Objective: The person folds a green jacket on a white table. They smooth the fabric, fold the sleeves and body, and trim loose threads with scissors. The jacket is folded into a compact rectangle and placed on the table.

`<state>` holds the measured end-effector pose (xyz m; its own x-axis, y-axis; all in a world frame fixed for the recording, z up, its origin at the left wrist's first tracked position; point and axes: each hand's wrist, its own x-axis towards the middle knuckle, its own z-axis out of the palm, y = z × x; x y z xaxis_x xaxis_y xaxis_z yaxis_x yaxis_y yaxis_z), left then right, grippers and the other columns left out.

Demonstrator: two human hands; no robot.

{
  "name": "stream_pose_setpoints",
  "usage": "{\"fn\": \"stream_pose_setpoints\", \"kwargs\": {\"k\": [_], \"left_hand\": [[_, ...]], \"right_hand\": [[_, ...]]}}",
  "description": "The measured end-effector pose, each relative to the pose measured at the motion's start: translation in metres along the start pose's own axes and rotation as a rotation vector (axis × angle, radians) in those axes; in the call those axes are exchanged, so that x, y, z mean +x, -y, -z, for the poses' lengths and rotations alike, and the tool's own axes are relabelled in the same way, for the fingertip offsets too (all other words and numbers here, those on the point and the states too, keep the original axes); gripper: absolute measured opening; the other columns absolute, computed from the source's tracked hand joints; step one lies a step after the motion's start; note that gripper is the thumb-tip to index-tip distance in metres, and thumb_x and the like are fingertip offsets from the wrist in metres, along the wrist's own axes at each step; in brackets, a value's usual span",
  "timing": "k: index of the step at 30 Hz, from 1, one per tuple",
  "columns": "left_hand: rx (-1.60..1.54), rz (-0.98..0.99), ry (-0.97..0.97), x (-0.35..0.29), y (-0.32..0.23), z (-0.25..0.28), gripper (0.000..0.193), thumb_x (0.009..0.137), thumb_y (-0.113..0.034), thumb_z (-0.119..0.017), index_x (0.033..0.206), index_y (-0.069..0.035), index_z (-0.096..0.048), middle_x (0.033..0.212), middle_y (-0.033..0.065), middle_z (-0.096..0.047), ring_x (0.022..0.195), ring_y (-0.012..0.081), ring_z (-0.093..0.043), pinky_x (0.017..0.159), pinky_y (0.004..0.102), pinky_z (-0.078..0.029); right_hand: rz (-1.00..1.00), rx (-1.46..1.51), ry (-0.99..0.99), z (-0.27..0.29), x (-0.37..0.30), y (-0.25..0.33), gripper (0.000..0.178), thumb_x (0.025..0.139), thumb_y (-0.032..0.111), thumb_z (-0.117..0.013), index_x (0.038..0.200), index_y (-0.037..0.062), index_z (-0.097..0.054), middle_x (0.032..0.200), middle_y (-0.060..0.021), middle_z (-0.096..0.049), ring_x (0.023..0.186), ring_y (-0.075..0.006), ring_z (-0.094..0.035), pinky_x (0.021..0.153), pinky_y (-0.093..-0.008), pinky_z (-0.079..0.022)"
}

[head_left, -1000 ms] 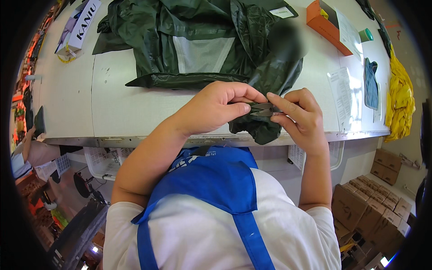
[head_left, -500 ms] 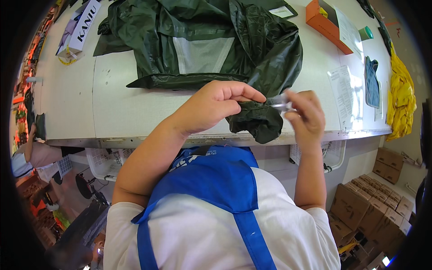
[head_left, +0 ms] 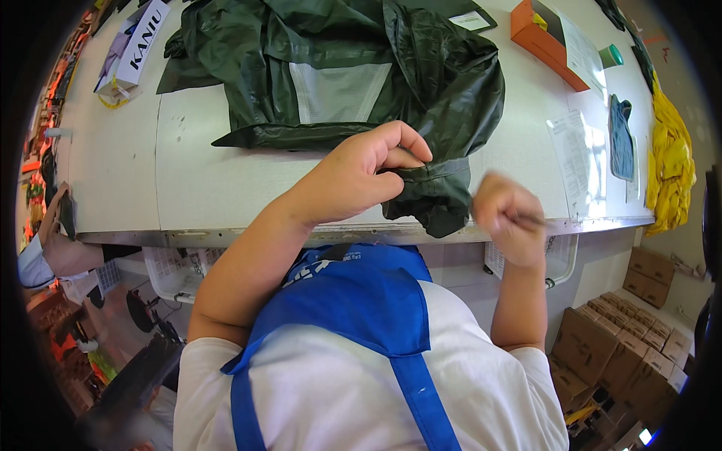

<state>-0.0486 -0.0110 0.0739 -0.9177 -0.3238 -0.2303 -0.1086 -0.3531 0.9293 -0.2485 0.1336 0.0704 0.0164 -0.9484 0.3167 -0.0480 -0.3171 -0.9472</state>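
A dark green rain jacket (head_left: 331,45) with a pale mesh panel lies spread across the white table. Its sleeve (head_left: 466,83) comes down toward me, and the cuff end hangs over the near edge. My left hand (head_left: 368,165) pinches the cuff (head_left: 436,188) at its seam between thumb and fingers. Just right of the cuff, apart from it, my right hand (head_left: 510,214) is curled closed and smeared by motion. It holds small metal snips, mostly hidden in the fist now; their silver blades showed a moment earlier.
An open orange box (head_left: 553,45), a green-topped spool (head_left: 611,55), paper sheets (head_left: 575,158) and a blue cloth piece (head_left: 622,135) lie right. A white box (head_left: 135,45) stands left. White baskets (head_left: 177,270) sit below the table edge. Another person's arm (head_left: 51,214) shows far left.
My right hand has drawn away from the cuff, downward and to the right, with the snips. My left hand has shifted slightly, and the cuff now hangs flatter.
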Motion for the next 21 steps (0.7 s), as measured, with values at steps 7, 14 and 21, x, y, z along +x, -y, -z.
{"fn": "stream_pose_setpoints", "kwargs": {"k": [7,14,21], "left_hand": [[0.156,-0.072,-0.013,0.001,0.006,-0.004,0.015,0.089,0.001,-0.054,0.103,-0.002,-0.052,0.098,0.0022,-0.06,0.094,0.0055,-0.055,0.08,0.0211,-0.042],[0.0,-0.252,-0.082,0.001,0.012,-0.007,0.013,0.088,-0.009,-0.063,0.095,-0.004,-0.053,0.089,0.0025,-0.06,0.087,0.0084,-0.054,0.081,0.0246,-0.043],[0.559,-0.264,-0.172,0.005,0.009,-0.004,0.019,0.077,-0.01,-0.073,0.09,-0.002,-0.062,0.089,0.0011,-0.062,0.083,0.0087,-0.054,0.076,0.0251,-0.044]], "right_hand": [[-0.264,-0.294,-0.236,-0.004,0.01,0.014,0.017,0.077,0.01,-0.069,0.09,0.0001,-0.065,0.084,-0.0042,-0.06,0.059,-0.0096,-0.042,0.053,-0.0231,-0.031],[-0.437,-0.22,-0.277,-0.009,0.008,-0.007,0.009,0.082,-0.004,-0.059,0.089,-0.0001,-0.06,0.083,-0.0011,-0.052,0.07,-0.0086,-0.044,0.063,-0.0218,-0.037],[-0.327,-0.227,-0.39,-0.015,0.008,0.0,0.009,0.084,0.006,-0.064,0.091,0.0024,-0.06,0.084,-0.0008,-0.051,0.07,-0.0084,-0.045,0.062,-0.0197,-0.036]]}}
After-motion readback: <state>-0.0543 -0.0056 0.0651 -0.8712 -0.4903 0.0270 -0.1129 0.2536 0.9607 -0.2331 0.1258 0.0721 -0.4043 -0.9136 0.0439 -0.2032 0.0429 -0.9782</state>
